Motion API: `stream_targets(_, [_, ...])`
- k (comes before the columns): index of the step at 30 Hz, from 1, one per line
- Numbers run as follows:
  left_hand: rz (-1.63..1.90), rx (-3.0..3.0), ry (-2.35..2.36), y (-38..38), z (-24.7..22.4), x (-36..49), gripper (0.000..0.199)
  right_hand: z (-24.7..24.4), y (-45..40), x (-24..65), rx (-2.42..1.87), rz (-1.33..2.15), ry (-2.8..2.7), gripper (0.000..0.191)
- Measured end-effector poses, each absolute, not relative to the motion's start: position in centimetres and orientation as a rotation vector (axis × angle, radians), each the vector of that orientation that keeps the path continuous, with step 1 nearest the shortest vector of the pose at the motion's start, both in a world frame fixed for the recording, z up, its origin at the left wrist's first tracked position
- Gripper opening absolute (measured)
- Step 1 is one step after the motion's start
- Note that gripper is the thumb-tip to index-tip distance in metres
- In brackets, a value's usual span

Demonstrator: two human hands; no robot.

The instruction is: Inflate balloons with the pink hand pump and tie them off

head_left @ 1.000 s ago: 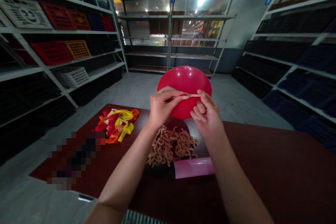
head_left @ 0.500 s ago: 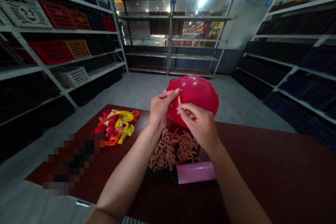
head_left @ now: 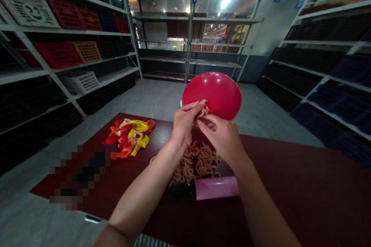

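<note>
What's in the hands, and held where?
Inflated red balloon, at its neck end, between the fingertips of the left hand and right hand; exact grip partly hidden.

Strand (head_left: 204,111) now curled; balloon (head_left: 216,92) higher

Through the head camera I see both bare forearms reaching in from the near edge and converging at the centre. My left hand (head_left: 185,121) is raised, thumb and index finger pressed close together. My right hand (head_left: 222,133) sits just beside it, slightly nearer, fingers curled, thumb pointing left.
</note>
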State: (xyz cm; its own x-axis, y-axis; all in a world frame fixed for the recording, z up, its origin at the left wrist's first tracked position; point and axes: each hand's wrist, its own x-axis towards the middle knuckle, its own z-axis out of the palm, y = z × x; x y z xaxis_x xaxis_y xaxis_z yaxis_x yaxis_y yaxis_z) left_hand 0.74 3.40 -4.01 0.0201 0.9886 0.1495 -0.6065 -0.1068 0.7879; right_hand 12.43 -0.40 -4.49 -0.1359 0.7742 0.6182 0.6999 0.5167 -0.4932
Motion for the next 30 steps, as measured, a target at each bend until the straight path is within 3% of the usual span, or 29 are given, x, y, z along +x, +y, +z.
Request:
stream_targets(6, [1.622,0.927,0.648,2.7,-3.9,1.2,0.016,-5.3,-0.3,11.1,-1.227,0.025,-1.708,0.017])
stream_targets(13, [1.539,1.166,0.712,4.1,-4.6,0.1,0.013,-3.4,0.2,14.4,-0.86,1.051,-1.323,0.026])
stream_targets(18, [1.696,2.081,0.78,3.1,-4.7,0.4,0.01,-3.7,2.0,16.6,-0.711,1.378,-1.1,0.024])
stream_targets(23, [1.267,3.054,0.686,1.2,-4.0,0.3,0.019,-5.4,3.5,17.6,-0.841,1.4,-0.973,0.026])
stream_targets(30, [1.066,2.598,0.531,0.3,-2.9,-0.6,0.014,-5.2,2.8,17.9,-0.828,1.461,-1.09,0.033])
